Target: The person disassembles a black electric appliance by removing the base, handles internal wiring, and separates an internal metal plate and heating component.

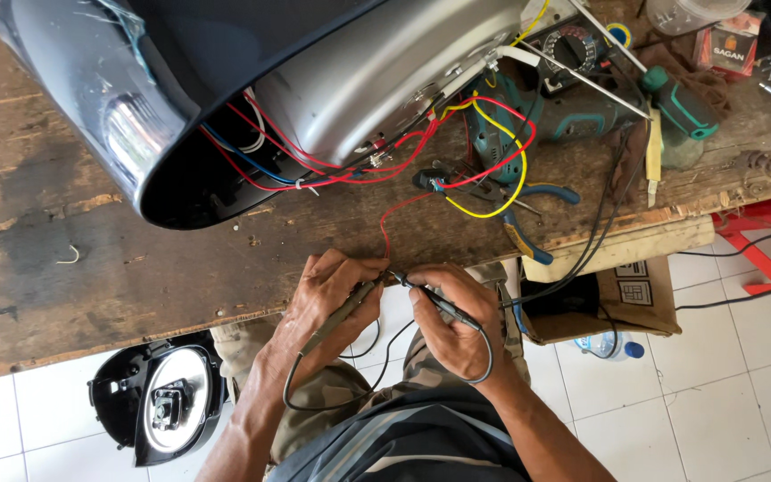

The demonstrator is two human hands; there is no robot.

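Two black test probes, one per hand. Left hand (332,295) pinches left probe (341,314); right hand (452,321) pinches right probe (439,303). Tips meet on thin red wire (385,228) at bench edge (136,295), below black appliance housing (180,98).

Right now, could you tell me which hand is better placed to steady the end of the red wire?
Probably the left hand: its fingertips already meet the red wire end, while the right hand is occupied gripping a black probe.

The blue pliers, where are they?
In the head view the blue pliers lie on the wooden workbench, right of centre near its front edge, under the yellow wire and above the right hand.
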